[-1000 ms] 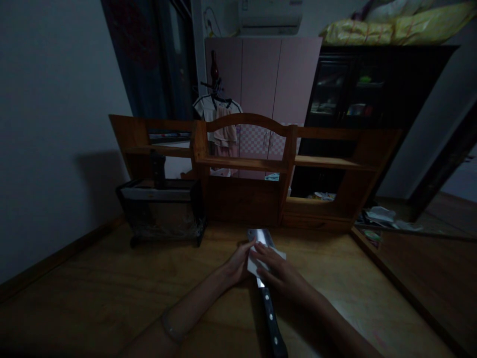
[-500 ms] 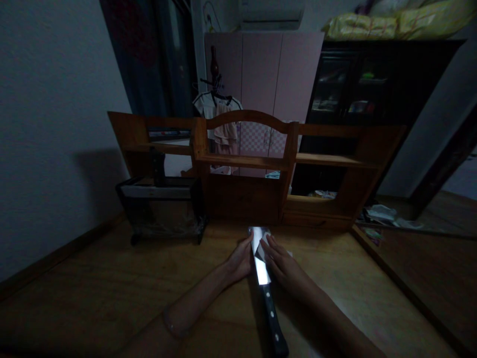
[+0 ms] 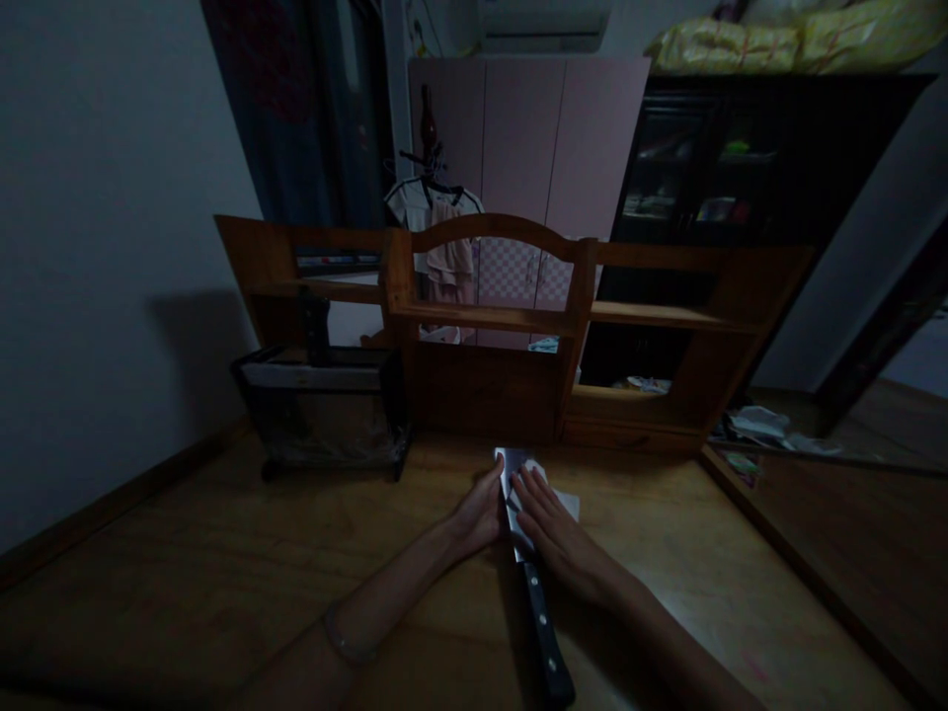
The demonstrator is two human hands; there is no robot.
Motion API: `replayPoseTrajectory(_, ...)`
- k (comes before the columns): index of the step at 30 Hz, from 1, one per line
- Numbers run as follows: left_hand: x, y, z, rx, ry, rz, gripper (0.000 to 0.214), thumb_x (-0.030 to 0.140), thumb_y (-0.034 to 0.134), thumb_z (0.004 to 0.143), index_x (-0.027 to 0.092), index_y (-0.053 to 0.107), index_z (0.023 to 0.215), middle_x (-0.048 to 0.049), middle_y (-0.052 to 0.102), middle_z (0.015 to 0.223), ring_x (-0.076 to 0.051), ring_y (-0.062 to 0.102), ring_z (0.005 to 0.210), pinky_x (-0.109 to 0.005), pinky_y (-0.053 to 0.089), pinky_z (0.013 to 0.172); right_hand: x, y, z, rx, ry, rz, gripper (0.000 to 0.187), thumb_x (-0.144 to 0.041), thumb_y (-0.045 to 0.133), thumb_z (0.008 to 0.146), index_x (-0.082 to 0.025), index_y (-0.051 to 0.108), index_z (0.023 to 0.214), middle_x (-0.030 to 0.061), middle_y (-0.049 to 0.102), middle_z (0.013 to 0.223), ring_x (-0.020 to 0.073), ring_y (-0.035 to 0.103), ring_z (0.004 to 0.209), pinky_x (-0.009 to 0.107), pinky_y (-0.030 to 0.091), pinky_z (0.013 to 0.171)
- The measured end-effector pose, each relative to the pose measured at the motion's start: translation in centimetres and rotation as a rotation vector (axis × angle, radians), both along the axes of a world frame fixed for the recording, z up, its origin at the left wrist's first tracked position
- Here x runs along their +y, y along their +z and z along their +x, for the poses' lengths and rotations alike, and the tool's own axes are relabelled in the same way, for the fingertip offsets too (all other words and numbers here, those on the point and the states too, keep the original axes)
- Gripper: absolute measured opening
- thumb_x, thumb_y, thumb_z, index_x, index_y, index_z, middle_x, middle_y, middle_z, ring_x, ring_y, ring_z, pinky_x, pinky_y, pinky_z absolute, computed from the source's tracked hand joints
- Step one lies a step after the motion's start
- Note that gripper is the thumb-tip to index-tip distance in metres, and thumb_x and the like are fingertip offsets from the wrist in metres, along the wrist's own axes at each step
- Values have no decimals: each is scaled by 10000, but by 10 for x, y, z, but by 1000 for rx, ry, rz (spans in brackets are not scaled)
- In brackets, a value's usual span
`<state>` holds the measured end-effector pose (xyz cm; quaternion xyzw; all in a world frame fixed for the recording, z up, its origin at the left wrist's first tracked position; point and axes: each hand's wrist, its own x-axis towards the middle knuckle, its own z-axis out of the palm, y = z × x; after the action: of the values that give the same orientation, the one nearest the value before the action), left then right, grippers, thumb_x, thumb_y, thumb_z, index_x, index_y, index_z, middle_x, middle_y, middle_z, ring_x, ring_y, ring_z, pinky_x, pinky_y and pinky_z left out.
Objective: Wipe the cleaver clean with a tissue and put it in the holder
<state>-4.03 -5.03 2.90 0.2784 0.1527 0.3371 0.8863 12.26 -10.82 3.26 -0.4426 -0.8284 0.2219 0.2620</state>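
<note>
A large kitchen knife lies on the wooden table (image 3: 222, 592), its black riveted handle (image 3: 544, 632) pointing toward me and its shiny blade (image 3: 510, 462) pointing away. My left hand (image 3: 483, 512) rests against the blade's left side, fingers curled on its edge. My right hand (image 3: 544, 521) lies flat with stretched fingers, pressing a white cloth or paper (image 3: 564, 506) onto the blade. The cloth sticks out to the right of my fingers.
A wooden shelf unit (image 3: 504, 326) stands at the table's far edge. A dark knife rack (image 3: 322, 405) sits to its left. Papers (image 3: 762, 425) lie at the far right. A pink wardrobe (image 3: 525, 148) and a dark cabinet (image 3: 711, 188) stand behind.
My right hand has slid along the blade with the white cloth, from lying over its middle to its far part. The bright glare on the blade has gone. My left hand has barely moved.
</note>
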Motion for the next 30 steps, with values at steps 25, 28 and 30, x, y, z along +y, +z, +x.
replayPoseTrajectory(25,1,-3,-1,-10,40,-67,375,371,473,908,62,612,1069,-131,694,906,-208,663,772,-323,468,793,-2,9,0,49,-72,-10,478,-443,214,981,-312,263,1439,-10,202,1532,205,69,1425,535,5,1145)
replayPoseTrajectory(28,0,-3,-2,0,40,-65,362,343,470,905,53,611,1071,-139,694,906,-222,664,790,-333,464,802,0,8,-1,44,-94,-8,460,-431,179,987,-342,278,1428,-26,242,1518,209,68,1425,575,-69,1116)
replayPoseTrajectory(30,0,-2,-2,10,39,-69,352,335,460,908,57,616,1057,-137,696,896,-220,665,782,-331,462,804,0,8,-1,57,-79,-1,466,-435,191,985,-330,274,1432,-24,222,1524,205,54,1425,550,-20,1136)
